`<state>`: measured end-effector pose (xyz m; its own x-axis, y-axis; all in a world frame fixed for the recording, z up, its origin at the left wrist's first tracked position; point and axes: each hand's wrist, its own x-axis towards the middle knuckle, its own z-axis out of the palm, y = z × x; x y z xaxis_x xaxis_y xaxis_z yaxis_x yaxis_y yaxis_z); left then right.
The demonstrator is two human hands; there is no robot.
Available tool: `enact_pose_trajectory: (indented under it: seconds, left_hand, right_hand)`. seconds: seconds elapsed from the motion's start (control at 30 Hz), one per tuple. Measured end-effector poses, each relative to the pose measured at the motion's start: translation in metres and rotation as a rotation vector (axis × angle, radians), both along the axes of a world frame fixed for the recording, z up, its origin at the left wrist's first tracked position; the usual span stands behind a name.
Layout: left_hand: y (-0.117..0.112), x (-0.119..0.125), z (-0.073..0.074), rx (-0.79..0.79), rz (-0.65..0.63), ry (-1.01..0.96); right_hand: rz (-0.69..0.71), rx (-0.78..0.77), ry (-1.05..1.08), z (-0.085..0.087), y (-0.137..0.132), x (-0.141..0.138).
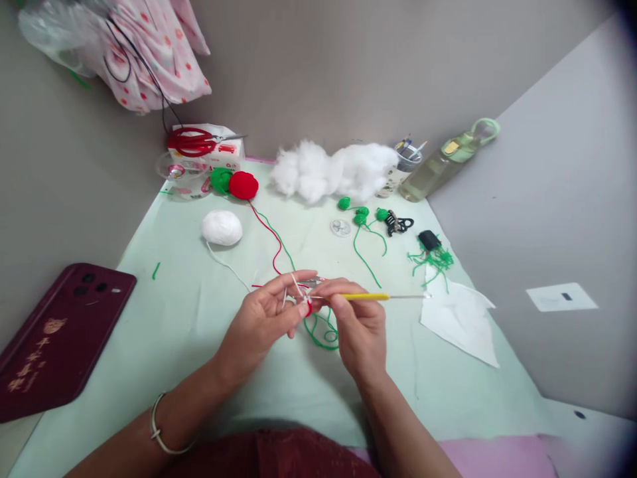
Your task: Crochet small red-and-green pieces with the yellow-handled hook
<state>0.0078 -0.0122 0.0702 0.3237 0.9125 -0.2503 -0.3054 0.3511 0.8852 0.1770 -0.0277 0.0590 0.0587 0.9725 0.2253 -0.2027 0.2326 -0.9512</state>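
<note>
My left hand [271, 315] pinches a small red crochet piece [309, 308], with white yarn looped over its fingers. My right hand [359, 325] is closed round a yellow-handled crochet hook [371, 297], whose tip meets the red piece. Both hands hover above a pale green cloth [189, 312]. White yarn runs back to a white yarn ball [221, 228]. Red and green strands lead to a red yarn ball [243, 185] and a green yarn ball [220, 180]. A loop of green yarn [323, 335] lies under my hands.
White stuffing [331, 171], a cup of tools [404, 169] and a bottle [442, 161] stand at the back. Red scissors [194, 141] rest on a box. Small green crochet bits [361, 216], green scraps [432, 259], white paper [460, 318] and a dark red phone [54, 338] lie around.
</note>
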Motion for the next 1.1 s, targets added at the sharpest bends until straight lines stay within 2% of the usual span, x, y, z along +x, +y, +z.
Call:
enact_pose_trajectory:
  seconds: [0.23,0.3,0.47,0.57,0.63,0.7,0.8,0.9,0.97,1.1]
  left_hand:
    - [0.0,-0.001,0.003,-0.043,0.035,0.021]
    - [0.003,-0.002,0.005,-0.081,0.011,-0.013]
    - [0.008,-0.005,0.004,-0.198,-0.158,-0.198]
    - [0.009,-0.006,0.001,-0.212,-0.229,-0.278]
    - [0.008,-0.005,0.0,-0.197,-0.196,-0.27]
    - [0.006,-0.002,0.0,-0.158,-0.108,-0.223]
    - [0.0,0.004,0.0,-0.077,0.047,-0.121]
    - [-0.004,0.008,-0.002,-0.026,0.089,-0.039]
    - [-0.004,0.009,-0.002,-0.02,0.083,-0.009]
    - [0.002,0.002,0.003,-0.035,0.085,-0.001]
  right_hand:
    - [-0.096,0.15,-0.232,0.009,-0.002,-0.003]
    - [-0.081,0.162,-0.213,0.009,-0.002,-0.002]
    - [-0.034,-0.048,0.097,0.007,0.002,0.003]
    - [-0.017,-0.148,0.19,0.01,0.006,0.006]
    - [0.02,-0.181,0.205,0.011,0.007,0.005]
    - [0.031,-0.141,0.132,0.01,0.006,0.002]
    - [-0.072,0.06,-0.167,0.007,0.001,-0.006]
    - [-0.164,0.207,-0.343,0.004,-0.003,-0.01]
    - [-0.145,0.163,-0.292,0.002,-0.002,-0.008]
    - [-0.018,-0.087,0.013,0.003,0.006,0.004]
